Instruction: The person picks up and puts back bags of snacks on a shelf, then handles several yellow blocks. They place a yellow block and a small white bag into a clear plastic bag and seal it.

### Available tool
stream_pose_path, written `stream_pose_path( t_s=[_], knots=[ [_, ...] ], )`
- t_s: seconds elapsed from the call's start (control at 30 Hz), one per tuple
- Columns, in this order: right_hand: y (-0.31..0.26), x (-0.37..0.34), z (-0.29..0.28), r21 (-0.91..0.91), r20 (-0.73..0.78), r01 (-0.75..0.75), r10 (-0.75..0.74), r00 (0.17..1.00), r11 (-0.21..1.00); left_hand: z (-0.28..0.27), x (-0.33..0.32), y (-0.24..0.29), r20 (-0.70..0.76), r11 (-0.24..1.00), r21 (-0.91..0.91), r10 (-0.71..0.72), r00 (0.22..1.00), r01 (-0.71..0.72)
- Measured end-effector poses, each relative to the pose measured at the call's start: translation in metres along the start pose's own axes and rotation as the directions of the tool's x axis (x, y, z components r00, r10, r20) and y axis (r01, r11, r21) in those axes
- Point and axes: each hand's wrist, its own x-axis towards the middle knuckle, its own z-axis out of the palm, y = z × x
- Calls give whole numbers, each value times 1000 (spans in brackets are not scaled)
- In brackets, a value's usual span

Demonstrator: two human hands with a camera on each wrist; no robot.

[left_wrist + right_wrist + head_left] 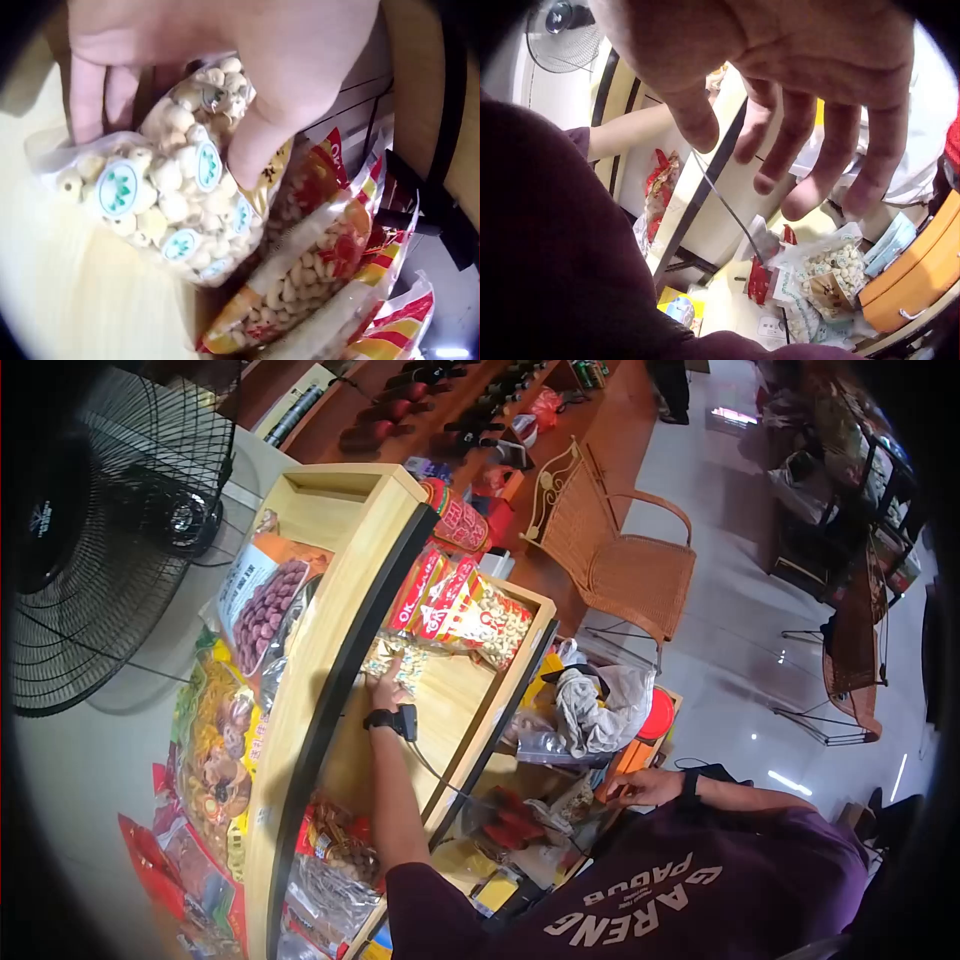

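In the left wrist view my left hand point(217, 45) grips a clear bag of round cream-coloured pieces point(172, 187) with green-and-white stickers, thumb on one side and fingers on the other. The head view has this left hand point(384, 688) inside a wooden shelf tray, beside red-and-white bags point(440, 600) of pale nuts. Those bags point(300, 277) lean right next to the held one. My right hand point(780, 67) hangs in the air with its fingers loosely bent and nothing in them; in the head view the right hand point(648, 787) is near the shelf's lower right.
A fan point(90, 540) stands at the left. Bags of dried goods point(215, 750) fill the outer shelf section. A wicker chair point(640, 575) is beyond the shelf. Grey cloth point(600, 705) and a red round lid point(656, 714) lie near the right side. A thin cable point(440, 775) trails from the left wrist.
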Motion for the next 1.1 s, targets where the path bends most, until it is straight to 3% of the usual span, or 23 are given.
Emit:
stream_pose_path(
  t_s=[0.07,0.13,0.17,0.23,0.3,0.4,0.5,0.67,0.77,0.8,0.9,0.97,1.0,1.03,1.07,1.1],
  knots=[
    [-13,-7,3,27,-27,-41,41,999,999,-12,4,11,91,993,62,98,991,-104],
    [-14,-15,-9,10,-49,-139,139,989,990,-6,18,-2,125,937,297,151,981,-182],
    [-16,-11,-7,14,-55,-162,162,985,987,-1,16,6,-3,987,154,51,999,-50],
    [-15,-8,0,31,-49,-125,126,991,992,19,-22,31,-49,993,97,79,996,-74],
    [-12,-4,1,31,-34,-130,131,991,991,22,-22,25,-166,994,107,-5,986,23],
    [-16,-1,1,-18,-3,-183,183,983,983,28,-29,15,-209,973,151,202,957,-172],
    [-12,1,0,-42,4,-162,162,987,986,31,-35,14,-354,995,101,32,935,4],
    [-19,2,-4,-101,12,-43,44,999,994,23,-49,-3,-173,947,318,104,979,-44],
    [-30,5,-5,-125,29,-43,47,998,991,22,-57,-23,-301,932,337,242,922,-135],
    [-39,6,-7,-122,38,-45,50,998,991,29,-87,-5,-209,958,255,184,960,-129],
    [-25,11,-7,-152,72,-3,14,997,988,44,-155,4,-90,939,233,281,956,-254],
    [1,24,-9,-152,99,115,-100,990,982,48,-211,3,75,932,93,343,936,-349],
    [-2,25,-9,-136,114,85,-70,991,987,52,-239,6,146,920,16,386,911,-392],
    [-7,29,-12,-131,124,61,-45,991,989,62,-271,8,135,955,-47,296,946,-292],
    [-8,35,-15,-202,127,-5,31,991,979,60,-295,-2,244,928,-12,363,899,-372],
    [-6,43,-18,-239,136,-13,47,990,971,63,-330,-1,293,964,-51,264,919,-260]
  ],
)
